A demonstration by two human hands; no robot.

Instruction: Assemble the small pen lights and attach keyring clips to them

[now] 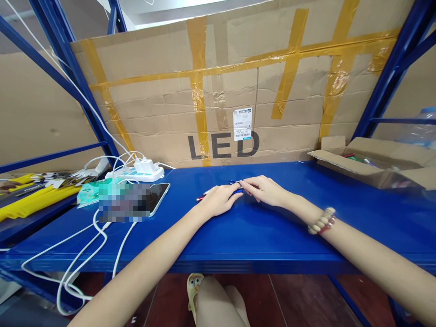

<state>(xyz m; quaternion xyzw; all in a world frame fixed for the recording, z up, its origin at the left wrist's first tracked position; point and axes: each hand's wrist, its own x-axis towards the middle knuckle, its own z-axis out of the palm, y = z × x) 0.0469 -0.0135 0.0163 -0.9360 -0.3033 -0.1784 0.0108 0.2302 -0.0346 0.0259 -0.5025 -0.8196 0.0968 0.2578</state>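
Observation:
My left hand (220,200) is closed over several slim, pen-like things on the blue tabletop, its thumb along their near side. A red end (200,199) and a silvery end (205,193) stick out to the left of the hand. Blue ends (238,191) show by the fingertips on the right. My right hand (265,190) meets the left fingertips there, with thumb and fingers pinched together. Next to that pinch is a small dark looped part (233,182). What the right fingers hold is mostly hidden.
A phone (159,199), white charging cables (102,238) and a power strip (145,172) lie on the left. An open cardboard box (361,165) stands at the right. Behind the blue table (272,240) rises a taped cardboard panel (163,118). Yellow items (41,203) lie far left.

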